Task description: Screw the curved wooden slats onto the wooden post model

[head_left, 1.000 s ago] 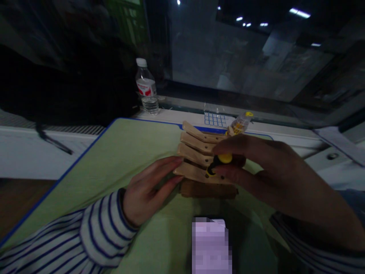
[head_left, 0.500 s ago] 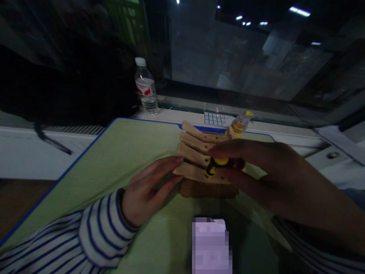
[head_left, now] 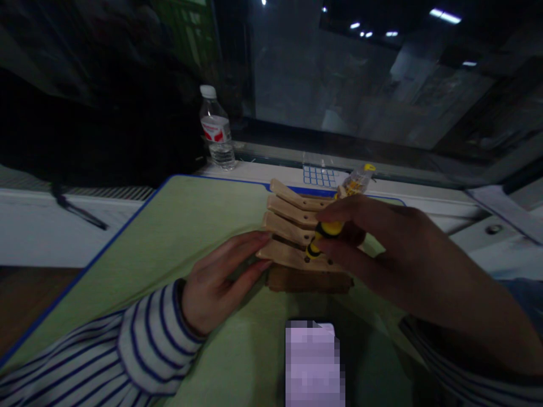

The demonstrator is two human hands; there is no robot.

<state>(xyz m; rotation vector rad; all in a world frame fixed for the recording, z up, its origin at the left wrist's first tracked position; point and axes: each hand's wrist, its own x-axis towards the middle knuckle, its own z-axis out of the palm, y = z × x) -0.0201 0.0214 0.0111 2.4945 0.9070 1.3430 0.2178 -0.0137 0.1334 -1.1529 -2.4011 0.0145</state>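
Note:
Several bent wooden slats with drilled holes lie side by side over a brown base piece (head_left: 309, 281). The nearest wooden slat (head_left: 284, 254) has its left end pinched between the thumb and fingers of my left hand (head_left: 223, 282). Above that same slat, my right hand (head_left: 394, 249) grips a short yellow and black screwdriver (head_left: 331, 228) between thumb and fingertips. The screwdriver leans, its lower end down at a hole in the slat; its tip is too small to make out. My right hand covers the slats' right ends.
A phone (head_left: 314, 362) lies on the green table (head_left: 182, 226) in front of me. A water bottle (head_left: 218, 133) stands on the sill at the back left. Behind the slats are a blue-gridded item (head_left: 319, 176) and a clear, yellow-capped container (head_left: 360, 180).
My right hand has turned the screwdriver, so its handle sits at a different angle, slightly to the right. My left hand keeps its hold on the slat.

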